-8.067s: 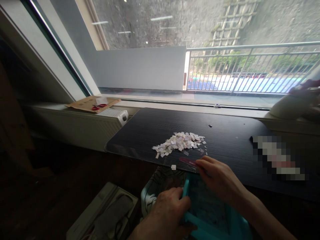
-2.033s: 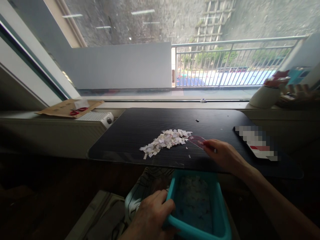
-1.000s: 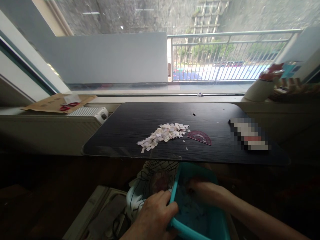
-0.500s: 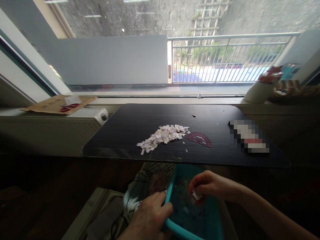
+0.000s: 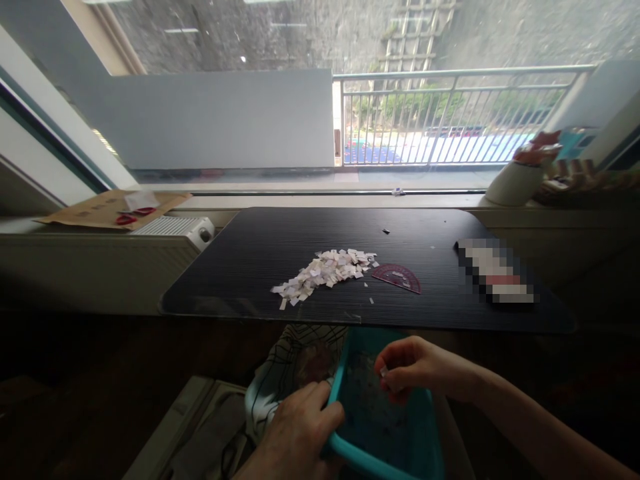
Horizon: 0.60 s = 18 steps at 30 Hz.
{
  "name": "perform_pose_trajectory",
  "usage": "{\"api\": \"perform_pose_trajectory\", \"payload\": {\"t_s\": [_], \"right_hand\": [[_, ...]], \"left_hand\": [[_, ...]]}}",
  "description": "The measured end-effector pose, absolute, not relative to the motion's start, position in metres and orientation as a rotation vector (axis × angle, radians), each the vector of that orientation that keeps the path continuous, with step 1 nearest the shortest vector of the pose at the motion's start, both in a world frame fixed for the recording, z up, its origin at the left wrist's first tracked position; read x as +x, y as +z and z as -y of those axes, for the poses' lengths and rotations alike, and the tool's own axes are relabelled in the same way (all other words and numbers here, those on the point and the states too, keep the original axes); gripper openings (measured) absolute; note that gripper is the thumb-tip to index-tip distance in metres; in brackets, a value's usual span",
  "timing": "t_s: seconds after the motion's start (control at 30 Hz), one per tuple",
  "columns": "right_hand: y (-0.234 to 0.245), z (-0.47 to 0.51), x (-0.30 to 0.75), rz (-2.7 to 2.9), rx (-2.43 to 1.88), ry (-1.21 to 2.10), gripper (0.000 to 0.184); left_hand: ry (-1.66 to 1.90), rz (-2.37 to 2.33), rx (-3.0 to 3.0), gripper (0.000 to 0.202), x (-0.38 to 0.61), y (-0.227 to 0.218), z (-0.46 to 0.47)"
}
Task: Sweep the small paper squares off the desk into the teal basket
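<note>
My left hand [image 5: 300,430] grips the near left rim of a teal plastic bin [image 5: 425,427] held below the table's front edge. Over the bin, my right hand [image 5: 417,367] is closed in a pinch on a small white paper scrap. On the black table [image 5: 300,240] above lies a heap of small white paper scraps [image 5: 323,270]. Just right of the heap, a dark red protractor [image 5: 399,277] rests flat, with nothing touching it. A few loose scraps lie near the table's front edge.
A white pot [image 5: 515,181] and clutter stand on the sill at right. A blurred flat object [image 5: 493,270] lies on the table's right side. Left, a white radiator [image 5: 175,227] and a cardboard sheet with red scissors [image 5: 113,210]. A patterned bag [image 5: 295,363] sits under the table.
My right hand left the protractor on the table, dropped into the bin, and now lifts slightly with a pinched scrap. The left hand stays on the bin's rim.
</note>
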State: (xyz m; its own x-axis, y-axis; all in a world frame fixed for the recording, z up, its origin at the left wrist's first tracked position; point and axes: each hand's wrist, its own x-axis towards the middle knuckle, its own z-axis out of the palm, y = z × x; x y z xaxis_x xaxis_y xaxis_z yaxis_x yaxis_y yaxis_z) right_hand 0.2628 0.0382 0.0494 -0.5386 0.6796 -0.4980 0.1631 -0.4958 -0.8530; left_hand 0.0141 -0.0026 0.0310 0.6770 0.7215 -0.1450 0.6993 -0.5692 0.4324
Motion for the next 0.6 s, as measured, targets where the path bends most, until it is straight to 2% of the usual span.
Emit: {"api": "perform_pose_trajectory", "payload": {"t_s": [0.1,0.2,0.27,0.37,0.6], "right_hand": [[0.044,-0.035,0.263,1.663,-1.392,1.837,0.016],[0.039,-0.026,0.263,2.212,-1.540,1.301,0.026],[0.036,-0.021,0.260,2.444,-1.567,1.066,0.031],[0.027,-0.019,0.251,2.558,-1.543,1.005,0.031],[-0.003,-0.026,0.229,2.567,-1.487,1.214,0.032]], "left_hand": [[0.059,-1.114,2.431,0.019,0.015,0.035,0.003],[0.056,-1.121,2.424,0.019,0.015,0.039,0.003],[0.041,-1.109,2.415,0.019,0.015,0.041,0.003],[0.012,-1.101,2.418,0.019,0.016,0.041,0.004],[0.052,-1.106,2.469,0.021,0.015,0.030,0.004]]}}
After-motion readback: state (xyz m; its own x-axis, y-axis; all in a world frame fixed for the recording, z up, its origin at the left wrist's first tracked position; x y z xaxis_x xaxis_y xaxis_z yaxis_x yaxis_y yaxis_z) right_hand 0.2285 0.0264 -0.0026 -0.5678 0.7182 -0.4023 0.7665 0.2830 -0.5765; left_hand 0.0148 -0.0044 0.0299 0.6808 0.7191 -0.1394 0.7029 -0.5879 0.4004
